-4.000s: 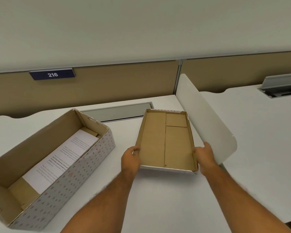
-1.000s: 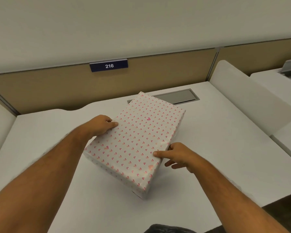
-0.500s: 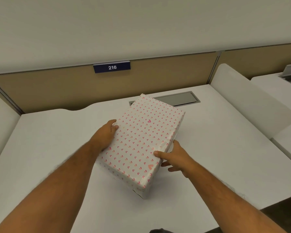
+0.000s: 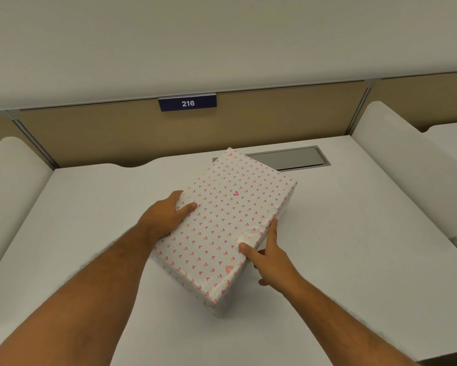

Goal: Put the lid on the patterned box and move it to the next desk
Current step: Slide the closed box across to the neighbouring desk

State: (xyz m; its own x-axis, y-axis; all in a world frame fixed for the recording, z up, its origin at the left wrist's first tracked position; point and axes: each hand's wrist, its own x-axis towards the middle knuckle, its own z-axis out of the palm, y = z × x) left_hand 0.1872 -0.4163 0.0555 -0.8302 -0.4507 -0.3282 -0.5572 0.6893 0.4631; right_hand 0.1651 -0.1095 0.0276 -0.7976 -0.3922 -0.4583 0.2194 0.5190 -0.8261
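The patterned box, white with small pink hearts, has its lid on and lies at an angle in the middle of the white desk. My left hand grips its left long side, thumb on top of the lid. On the right long side, near the front corner, my right hand holds it with the thumb on the lid and the fingers down the side. Whether the box rests on the desk or is slightly raised cannot be told.
A grey cable hatch lies in the desk behind the box. White curved dividers stand at the left and right; beyond the right one is another desk. A tan partition with a "216" label runs along the back.
Four seconds ago both hands held the open lid beside the open box; now the lid is on. Over the last second both hands slid down to grip the box's long sides.
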